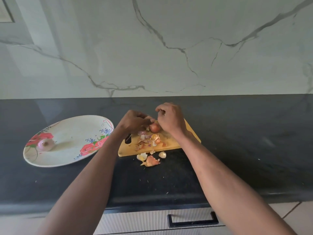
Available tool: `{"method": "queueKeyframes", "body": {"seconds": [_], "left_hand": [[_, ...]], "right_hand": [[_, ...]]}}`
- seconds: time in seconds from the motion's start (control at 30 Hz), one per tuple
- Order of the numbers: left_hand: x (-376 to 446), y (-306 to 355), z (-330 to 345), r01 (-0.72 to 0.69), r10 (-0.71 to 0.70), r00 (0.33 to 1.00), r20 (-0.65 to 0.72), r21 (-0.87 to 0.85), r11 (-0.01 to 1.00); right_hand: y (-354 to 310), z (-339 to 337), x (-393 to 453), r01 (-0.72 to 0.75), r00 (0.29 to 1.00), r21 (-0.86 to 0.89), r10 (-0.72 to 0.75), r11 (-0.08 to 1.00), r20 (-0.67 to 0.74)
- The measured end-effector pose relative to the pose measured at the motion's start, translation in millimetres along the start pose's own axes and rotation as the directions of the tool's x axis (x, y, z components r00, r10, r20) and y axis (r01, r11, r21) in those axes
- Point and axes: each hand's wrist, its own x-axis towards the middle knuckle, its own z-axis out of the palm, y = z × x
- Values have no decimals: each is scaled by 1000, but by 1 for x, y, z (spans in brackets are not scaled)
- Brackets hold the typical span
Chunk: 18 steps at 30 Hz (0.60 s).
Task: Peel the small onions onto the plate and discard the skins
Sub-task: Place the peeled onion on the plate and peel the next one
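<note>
A small brown-skinned onion (pixel 155 127) sits over the wooden cutting board (pixel 171 141), and my left hand (pixel 133 122) grips it from the left with curled fingers. My right hand (pixel 170 118) hovers just right of it, fingers curled, thumb and forefinger pinched together; what they pinch is too small to see. A peeled pale onion (pixel 45 144) lies on the left part of the floral plate (pixel 71 133). Loose skins (pixel 149 141) are heaped on the board, and more skins (pixel 150 158) lie on the counter in front of it. Another purplish piece (pixel 142 132) lies under my left hand.
The black counter (pixel 237 141) runs to a marble wall at the back. A drawer with a black handle (pixel 193 219) sits below the counter's front edge.
</note>
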Motion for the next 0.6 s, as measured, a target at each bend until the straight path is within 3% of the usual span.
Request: {"method": "queueKeyframes", "body": {"seconds": [0.17,0.3,0.4,0.5,0.6], "left_hand": [[3,-10,3,-45,32,987,-156,-80,996],[0,-8,6,-180,97,961,-260,-318,931],[-2,-2,7,-178,97,978,-185,-501,847],[0,-1,5,-133,88,991,-105,-577,806],[0,2,4,-93,97,995,-31,-664,742]], "right_hand": [[-4,-1,-4,-40,999,109,40,993,4],[-5,0,-2,-147,988,222,132,964,81],[-7,2,2,-258,959,323,200,910,202],[-5,4,5,-311,944,388,236,868,229],[-3,3,6,-415,909,540,310,732,277]]}}
